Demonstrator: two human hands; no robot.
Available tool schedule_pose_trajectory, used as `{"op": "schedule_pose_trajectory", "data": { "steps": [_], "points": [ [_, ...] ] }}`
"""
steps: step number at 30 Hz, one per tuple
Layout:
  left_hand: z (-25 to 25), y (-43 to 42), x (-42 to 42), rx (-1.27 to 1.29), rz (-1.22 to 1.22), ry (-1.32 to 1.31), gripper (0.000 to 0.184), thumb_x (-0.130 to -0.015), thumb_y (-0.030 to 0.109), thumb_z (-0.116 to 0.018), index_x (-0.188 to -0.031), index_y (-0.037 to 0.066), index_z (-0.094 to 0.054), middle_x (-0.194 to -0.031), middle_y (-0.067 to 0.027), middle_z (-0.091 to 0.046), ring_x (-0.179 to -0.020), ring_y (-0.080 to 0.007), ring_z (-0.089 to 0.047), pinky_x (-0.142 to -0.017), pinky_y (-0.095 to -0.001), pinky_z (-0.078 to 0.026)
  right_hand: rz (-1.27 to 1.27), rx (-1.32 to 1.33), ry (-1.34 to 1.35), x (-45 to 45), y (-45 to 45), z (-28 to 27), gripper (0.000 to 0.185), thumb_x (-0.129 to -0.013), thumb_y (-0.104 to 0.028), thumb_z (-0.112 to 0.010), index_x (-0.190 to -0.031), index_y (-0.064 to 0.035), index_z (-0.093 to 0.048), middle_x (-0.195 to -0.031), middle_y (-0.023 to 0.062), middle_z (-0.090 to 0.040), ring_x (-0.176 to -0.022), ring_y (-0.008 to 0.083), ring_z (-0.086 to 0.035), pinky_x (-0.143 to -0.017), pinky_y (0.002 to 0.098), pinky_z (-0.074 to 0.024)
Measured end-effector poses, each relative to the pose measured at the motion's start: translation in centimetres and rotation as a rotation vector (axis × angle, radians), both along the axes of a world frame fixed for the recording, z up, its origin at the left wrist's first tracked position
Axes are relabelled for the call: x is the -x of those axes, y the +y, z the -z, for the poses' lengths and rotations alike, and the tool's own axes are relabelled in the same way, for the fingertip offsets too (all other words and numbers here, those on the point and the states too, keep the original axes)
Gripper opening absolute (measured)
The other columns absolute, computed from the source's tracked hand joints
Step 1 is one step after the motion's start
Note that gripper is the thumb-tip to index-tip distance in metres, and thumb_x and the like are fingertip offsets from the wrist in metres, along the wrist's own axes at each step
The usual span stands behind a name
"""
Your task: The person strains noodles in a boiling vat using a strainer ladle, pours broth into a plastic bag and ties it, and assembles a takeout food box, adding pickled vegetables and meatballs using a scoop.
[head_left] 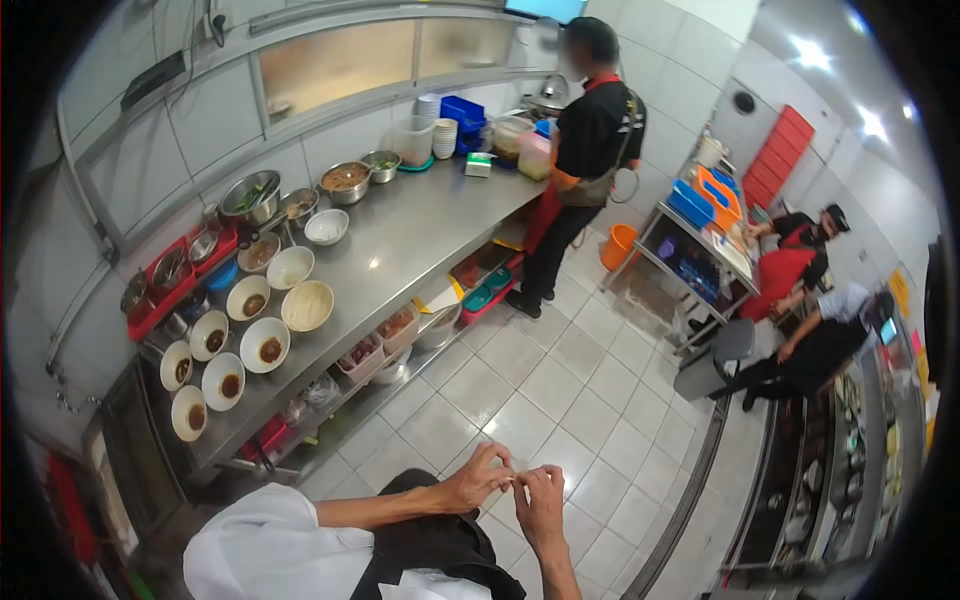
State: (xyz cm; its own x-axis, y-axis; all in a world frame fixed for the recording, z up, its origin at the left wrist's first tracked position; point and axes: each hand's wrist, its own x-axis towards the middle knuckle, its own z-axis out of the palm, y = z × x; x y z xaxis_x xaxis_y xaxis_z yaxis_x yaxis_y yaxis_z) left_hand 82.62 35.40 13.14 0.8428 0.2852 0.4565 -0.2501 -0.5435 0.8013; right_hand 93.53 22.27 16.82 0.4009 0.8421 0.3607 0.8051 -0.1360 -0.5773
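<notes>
My left hand [482,478] and my right hand [541,497] are held close together in front of my dark apron [440,540], over the tiled floor. The fingers of each are bent into a pinch. Between the fingertips is something small and pale, too small to name. To the left, the steel counter [400,225] carries several white bowls [265,345], most with a brown sauce at the bottom. Both hands are apart from the counter and bowls.
Metal bowls of food [345,178] and a red tray [165,265] line the wall. A person in black [600,130] stands by the counter's far end. Two more people work at the right, near a steel table [690,235] and an orange bucket [618,245]. Tubs [360,355] fill the lower shelf.
</notes>
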Motion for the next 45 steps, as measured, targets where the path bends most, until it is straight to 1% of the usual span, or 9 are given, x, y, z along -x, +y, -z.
{"op": "schedule_pose_trajectory", "data": {
  "steps": [11,16,21,23,25,33,39,43,45],
  "points": [
    [0.3,14.0,-9.8,-0.272,-0.417,-0.066,0.011,-0.073,0.003,-0.068,-0.08,0.001,-0.06,-0.098,-0.0111,-0.046,-0.108,-0.0303,-0.048,-0.102,-0.0534,-0.036,-0.456,0.396,0.035,-14.8,17.6,-3.3,0.008,-0.082,-0.003,-0.052,-0.088,-0.0021,-0.047,-0.078,0.0147,-0.053,-0.083,0.0332,-0.049,-0.075,0.0438,-0.0397],
    [1.5,22.9,-15.3,-0.321,-0.489,-0.121,0.017,-0.07,0.0,-0.069,-0.086,0.0,-0.062,-0.103,-0.0123,-0.051,-0.11,-0.0317,-0.05,-0.101,-0.0549,-0.037,-0.496,0.132,0.156,-18.4,28.5,-3.8,0.004,-0.083,-0.001,-0.057,-0.083,0.0005,-0.054,-0.077,0.0112,-0.055,-0.08,0.0299,-0.049,-0.075,0.0386,-0.041],
    [-0.1,30.8,-21.0,-0.158,-0.496,-0.164,0.014,-0.072,-0.005,-0.064,-0.086,-0.005,-0.06,-0.103,-0.0154,-0.05,-0.105,-0.0355,-0.05,-0.097,-0.0514,-0.039,-0.349,0.0,0.811,-22.2,37.9,-3.9,0.015,-0.08,-0.005,-0.065,-0.067,0.0004,-0.062,-0.091,0.0091,-0.064,-0.088,0.0244,-0.054,-0.083,0.0333,-0.0413],
    [-1.3,34.1,-22.8,-0.047,-0.551,-0.169,0.015,-0.071,-0.006,-0.063,-0.086,-0.004,-0.06,-0.102,-0.016,-0.05,-0.103,-0.0352,-0.05,-0.094,-0.048,-0.04,-0.253,0.002,0.909,-23.9,41.4,-4.4,0.007,-0.081,-0.004,-0.064,-0.076,-0.0001,-0.065,-0.082,0.0097,-0.062,-0.084,0.0269,-0.054,-0.08,0.0351,-0.0424],
    [-1.4,37.0,-24.3,-0.032,-0.55,-0.108,0.015,-0.071,-0.007,-0.061,-0.085,-0.004,-0.06,-0.101,-0.0153,-0.049,-0.102,-0.0354,-0.05,-0.094,-0.0469,-0.039,-0.36,-0.097,0.107,-27.1,44.6,-4.5,0.004,-0.08,-0.005,-0.066,-0.079,-0.0005,-0.065,-0.076,0.011,-0.058,-0.079,0.0297,-0.054,-0.074,0.0362,-0.0437],
    [-1.2,47.4,-31.4,-0.285,-0.685,-0.061,0.018,-0.066,-0.004,-0.065,-0.083,0.002,-0.065,-0.089,-0.0101,-0.049,-0.098,-0.0331,-0.054,-0.099,-0.0542,-0.037,-0.485,0.096,0.232,-37.1,53.1,-3.4,0.013,-0.077,-0.01,-0.07,-0.081,0.0002,-0.063,-0.08,0.0104,-0.059,-0.076,0.0287,-0.055,-0.068,0.0365,-0.0433],
    [1.0,50.9,-39.3,-0.153,-0.822,-0.075,0.016,-0.066,-0.006,-0.066,-0.081,0.0,-0.065,-0.093,-0.0128,-0.051,-0.096,-0.0331,-0.053,-0.096,-0.0516,-0.04,-0.545,-0.061,0.816,-41.7,60.6,-0.2,0.012,-0.08,-0.004,-0.065,-0.091,0.0002,-0.066,-0.084,0.0083,-0.062,-0.082,0.0243,-0.056,-0.076,0.0361,-0.0438],
    [0.9,54.4,-42.5,-0.097,-0.903,0.024,0.014,-0.068,-0.003,-0.067,-0.082,0.002,-0.067,-0.088,-0.0113,-0.051,-0.097,-0.0332,-0.052,-0.094,-0.0489,-0.041,-0.593,-0.107,0.426,-46.9,64.6,0.0,0.015,-0.079,0.004,-0.057,-0.092,0.0021,-0.063,-0.09,0.0144,-0.06,-0.089,0.0324,-0.055,-0.077,0.0357,-0.0443],
    [1.3,56.2,-43.4,-0.255,-0.856,0.109,0.015,-0.069,-0.001,-0.068,-0.083,0.003,-0.067,-0.086,-0.0097,-0.05,-0.097,-0.0319,-0.052,-0.094,-0.0492,-0.04,-0.591,0.136,0.176,-49.8,66.0,1.7,0.016,-0.077,0.006,-0.056,-0.092,0.0026,-0.061,-0.094,0.0177,-0.059,-0.093,0.0352,-0.054,-0.077,0.037,-0.0442]
  ]
}}
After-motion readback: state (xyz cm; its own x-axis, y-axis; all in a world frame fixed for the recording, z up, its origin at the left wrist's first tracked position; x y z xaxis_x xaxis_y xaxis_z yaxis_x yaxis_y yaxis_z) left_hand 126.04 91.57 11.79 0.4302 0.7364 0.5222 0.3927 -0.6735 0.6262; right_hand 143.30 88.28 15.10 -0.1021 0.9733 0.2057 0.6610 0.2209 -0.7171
